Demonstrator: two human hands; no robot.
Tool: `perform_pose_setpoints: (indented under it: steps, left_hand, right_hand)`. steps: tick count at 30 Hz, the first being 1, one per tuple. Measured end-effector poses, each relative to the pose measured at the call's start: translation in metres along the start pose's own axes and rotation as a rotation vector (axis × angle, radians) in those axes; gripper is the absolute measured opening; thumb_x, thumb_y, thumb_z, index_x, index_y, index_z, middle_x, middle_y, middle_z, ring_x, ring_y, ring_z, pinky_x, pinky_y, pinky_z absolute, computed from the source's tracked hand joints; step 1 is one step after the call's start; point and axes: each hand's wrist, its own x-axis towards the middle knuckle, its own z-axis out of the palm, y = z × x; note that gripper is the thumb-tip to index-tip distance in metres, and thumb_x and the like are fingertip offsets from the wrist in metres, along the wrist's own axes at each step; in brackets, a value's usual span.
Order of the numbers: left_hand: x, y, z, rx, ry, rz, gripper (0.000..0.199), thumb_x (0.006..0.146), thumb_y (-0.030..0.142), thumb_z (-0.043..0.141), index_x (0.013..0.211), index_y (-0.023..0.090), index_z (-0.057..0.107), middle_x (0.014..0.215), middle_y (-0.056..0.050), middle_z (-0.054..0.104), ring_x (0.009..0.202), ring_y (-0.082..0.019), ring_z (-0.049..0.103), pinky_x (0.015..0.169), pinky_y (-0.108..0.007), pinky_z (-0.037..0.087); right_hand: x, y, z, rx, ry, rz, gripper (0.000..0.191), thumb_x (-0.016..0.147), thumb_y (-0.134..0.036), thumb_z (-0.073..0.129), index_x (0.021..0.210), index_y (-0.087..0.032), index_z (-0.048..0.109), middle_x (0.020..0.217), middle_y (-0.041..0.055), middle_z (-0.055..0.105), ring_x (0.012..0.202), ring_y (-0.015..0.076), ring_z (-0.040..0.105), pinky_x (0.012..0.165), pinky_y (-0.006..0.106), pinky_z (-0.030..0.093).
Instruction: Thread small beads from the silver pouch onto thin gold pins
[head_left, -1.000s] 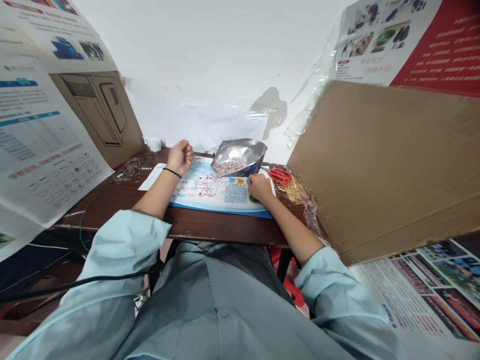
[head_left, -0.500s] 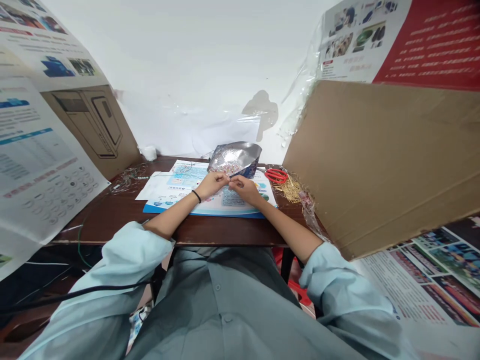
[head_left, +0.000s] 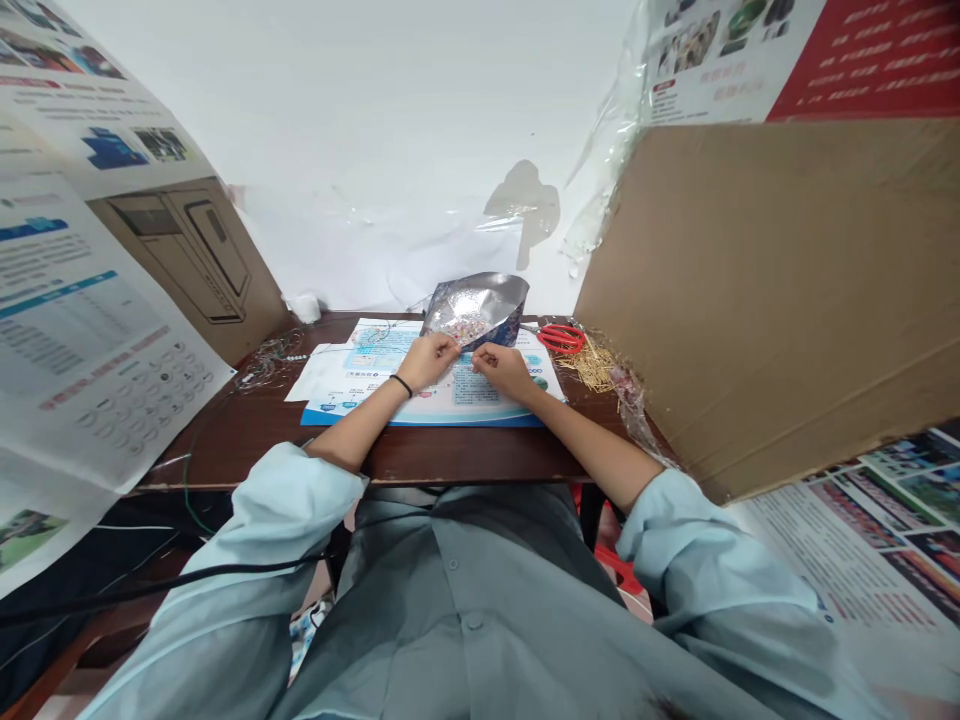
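2 hands drawn together, neither spread: left hand (head_left: 427, 360), with a black wristband (head_left: 400, 384), and right hand (head_left: 504, 372), each curled into a pinch, fingertips almost meeting; anything held too fine to make out. Just above them, a silver foil pouch (head_left: 474, 308) of small coloured beads, on a laminated poster (head_left: 480, 400), long axis running side to side, rising toward the right, narrow corner pointing left. Further right, red-handled scissors (head_left: 561, 339) beside a heap of thin golden sticks (head_left: 589, 365), on a dark wooden desk (head_left: 480, 465).
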Motion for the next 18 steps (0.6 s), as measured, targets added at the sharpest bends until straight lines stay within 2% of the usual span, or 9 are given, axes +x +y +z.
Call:
perform_pose_setpoints:
  steps: [2, 4, 9, 13, 15, 18]
  left_hand:
    - [0.008, -0.004, -0.005, 0.147, 0.04, 0.063, 0.013, 0.081, 0.024, 0.068, 0.068, 0.021, 0.07, 0.082, -0.009, 0.07, 0.084, -0.025, 0.064, 0.088, -0.037, 0.049]
    - [0.018, -0.008, -0.007, 0.246, 0.013, 0.098, 0.012, 0.079, 0.019, 0.066, 0.068, 0.022, 0.069, 0.087, -0.011, 0.072, 0.09, -0.027, 0.067, 0.094, -0.038, 0.049]
    - [0.044, -0.012, -0.005, 0.532, -0.125, 0.02, 0.018, 0.075, 0.012, 0.063, 0.059, 0.021, 0.065, 0.081, -0.013, 0.071, 0.087, -0.028, 0.069, 0.088, -0.037, 0.051]
    - [0.057, -0.005, -0.007, 0.819, -0.266, -0.04, 0.02, 0.082, 0.012, 0.06, 0.077, 0.017, 0.079, 0.096, -0.015, 0.079, 0.093, -0.027, 0.072, 0.084, -0.032, 0.052]
    - [0.06, 0.002, -0.008, 0.876, -0.321, -0.067, 0.024, 0.088, 0.016, 0.059, 0.088, 0.015, 0.083, 0.101, -0.015, 0.08, 0.097, -0.027, 0.073, 0.085, -0.03, 0.052]
    - [0.063, 0.012, -0.006, 0.915, -0.351, -0.105, 0.027, 0.093, 0.022, 0.06, 0.093, 0.012, 0.085, 0.1, -0.017, 0.081, 0.098, -0.026, 0.074, 0.084, -0.03, 0.052]
  right_hand:
    - [0.0, -0.003, 0.001, -0.013, 0.013, 0.003, 0.016, 0.088, -0.019, 0.063, 0.073, -0.022, 0.064, 0.07, -0.0025, 0.072, 0.068, 0.0147, 0.064, 0.073, 0.028, 0.047]
    - [0.0, -0.005, 0.002, -0.003, 0.008, 0.002, 0.017, 0.087, -0.017, 0.062, 0.071, -0.022, 0.062, 0.069, -0.0032, 0.07, 0.066, 0.0137, 0.062, 0.073, 0.027, 0.046]
    - [0.002, -0.004, 0.005, 0.019, -0.015, 0.027, 0.018, 0.088, -0.016, 0.063, 0.072, -0.022, 0.063, 0.065, -0.0046, 0.068, 0.064, 0.0126, 0.061, 0.069, 0.025, 0.045]
    - [0.004, 0.001, 0.005, -0.02, -0.004, 0.017, 0.016, 0.088, -0.015, 0.064, 0.074, -0.021, 0.064, 0.065, -0.0043, 0.067, 0.064, 0.012, 0.06, 0.069, 0.024, 0.043]
    - [0.004, 0.003, 0.004, -0.036, -0.005, 0.009, 0.015, 0.088, -0.014, 0.064, 0.074, -0.02, 0.064, 0.066, -0.0038, 0.067, 0.065, 0.0119, 0.06, 0.07, 0.024, 0.043]
    - [0.003, 0.004, 0.003, -0.046, -0.008, 0.001, 0.015, 0.089, -0.015, 0.064, 0.075, -0.02, 0.066, 0.067, -0.0031, 0.068, 0.065, 0.0124, 0.06, 0.07, 0.025, 0.043]
